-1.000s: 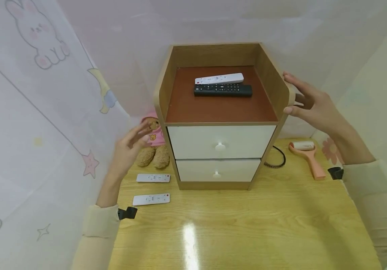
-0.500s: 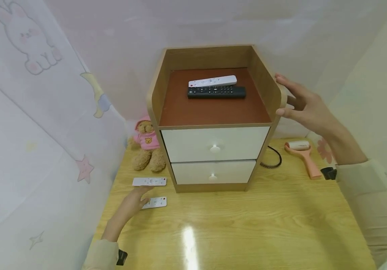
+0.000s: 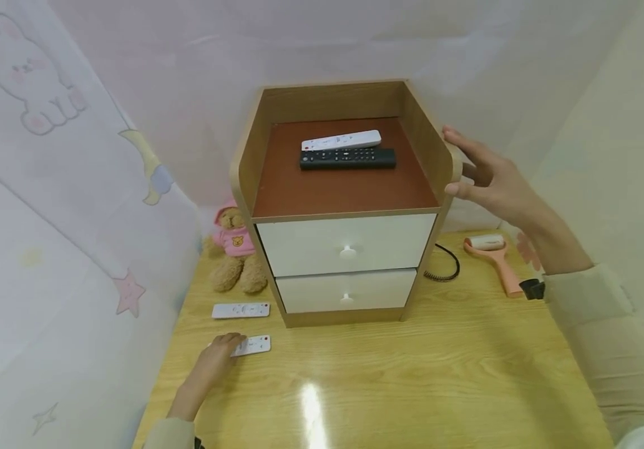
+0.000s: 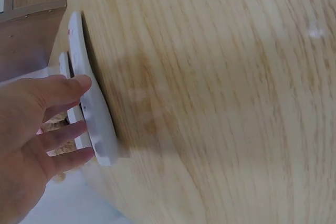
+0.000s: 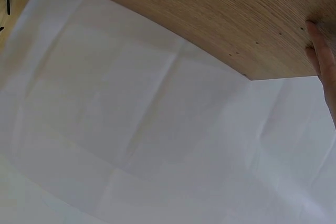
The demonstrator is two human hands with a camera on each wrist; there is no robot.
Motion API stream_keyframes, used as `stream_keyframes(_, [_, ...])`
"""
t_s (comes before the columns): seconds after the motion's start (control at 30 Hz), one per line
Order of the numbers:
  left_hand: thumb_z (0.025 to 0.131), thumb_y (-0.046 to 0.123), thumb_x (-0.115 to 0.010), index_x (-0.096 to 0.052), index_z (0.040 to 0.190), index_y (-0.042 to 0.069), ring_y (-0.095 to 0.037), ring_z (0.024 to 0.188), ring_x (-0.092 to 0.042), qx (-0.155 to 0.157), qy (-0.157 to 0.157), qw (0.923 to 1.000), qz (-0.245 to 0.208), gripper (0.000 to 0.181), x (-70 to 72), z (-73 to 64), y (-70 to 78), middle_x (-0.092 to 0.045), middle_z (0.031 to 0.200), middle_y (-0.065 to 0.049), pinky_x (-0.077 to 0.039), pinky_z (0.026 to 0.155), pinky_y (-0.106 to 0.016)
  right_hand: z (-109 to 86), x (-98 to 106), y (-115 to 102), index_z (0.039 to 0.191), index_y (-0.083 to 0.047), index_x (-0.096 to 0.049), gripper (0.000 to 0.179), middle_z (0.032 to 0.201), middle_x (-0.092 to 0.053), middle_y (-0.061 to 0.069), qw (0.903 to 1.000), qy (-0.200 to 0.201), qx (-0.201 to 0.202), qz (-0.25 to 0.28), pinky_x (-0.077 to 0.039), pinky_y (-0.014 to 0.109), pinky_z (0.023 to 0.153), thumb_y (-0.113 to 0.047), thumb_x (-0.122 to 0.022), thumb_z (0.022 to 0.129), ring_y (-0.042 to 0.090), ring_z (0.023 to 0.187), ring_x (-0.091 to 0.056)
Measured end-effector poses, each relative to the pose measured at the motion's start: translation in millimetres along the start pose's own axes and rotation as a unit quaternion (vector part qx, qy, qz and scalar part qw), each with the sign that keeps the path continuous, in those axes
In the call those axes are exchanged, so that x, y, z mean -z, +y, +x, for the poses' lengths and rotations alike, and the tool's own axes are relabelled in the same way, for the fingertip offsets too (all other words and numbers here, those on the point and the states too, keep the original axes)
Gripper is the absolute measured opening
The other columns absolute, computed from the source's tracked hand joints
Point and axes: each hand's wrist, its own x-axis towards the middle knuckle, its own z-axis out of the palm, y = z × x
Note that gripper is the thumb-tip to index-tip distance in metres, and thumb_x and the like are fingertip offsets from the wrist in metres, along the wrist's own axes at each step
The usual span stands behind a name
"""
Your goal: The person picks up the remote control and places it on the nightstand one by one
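Note:
My left hand (image 3: 214, 362) is at the nearer white remote control (image 3: 256, 345), which lies on the table at the front left. In the left wrist view its thumb (image 4: 79, 83) and fairly straight fingers (image 4: 71, 136) are spread over the remote's top face, at or just above it. My right hand (image 3: 487, 178) rests against the right side panel of a small wooden cabinet (image 3: 347, 249), thumb at the front edge. On the cabinet's top shelf lie a white remote (image 3: 341, 140) and a black remote (image 3: 347, 158), side by side and touching.
Another white remote (image 3: 240, 310) lies behind the nearer one. A teddy bear in pink (image 3: 236, 243) sits left of the cabinet. An orange lint roller (image 3: 496, 255) and a black coiled cord (image 3: 447, 274) are to its right. Walls of printed cloth stand around.
My left hand has come down and forward from beside the teddy bear to the nearer white remote. The right hand stays on the cabinet's side. The whole head view has shifted slightly.

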Motion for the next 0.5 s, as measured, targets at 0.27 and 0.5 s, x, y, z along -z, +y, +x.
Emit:
stream_keyframes(0.27, [0.070, -0.005, -0.080, -0.065, 0.117, 0.000, -0.041, 0.109, -0.057, 0.004, 0.018, 0.9997, 0.017, 0.050, -5.8, -1.4, -3.5, -0.062, 0.119, -0.019, -0.053, 0.082, -0.053, -1.9, -1.2, 1.1, 0.150, -0.002, -0.030, 0.073, 0.159, -0.018, 0.011, 0.9996, -0.001, 0.022, -0.015, -0.035, 0.018, 0.106, 0.017, -0.059, 0.085, 0.021, 0.145, -0.021])
stream_keyframes(0.5, [0.072, -0.009, -0.077, -0.064, 0.119, 0.001, -0.040, 0.104, -0.060, 0.009, 0.004, 0.9996, 0.026, 0.050, -1.8, 0.5, -7.5, -0.064, 0.117, -0.018, -0.055, 0.075, -0.054, -1.7, -1.7, -0.1, 0.151, -0.007, -0.030, 0.073, 0.160, -0.019, 0.006, 0.9990, 0.002, 0.001, -0.044, -0.038, 0.017, 0.104, 0.014, -0.059, 0.088, 0.022, 0.142, -0.029])
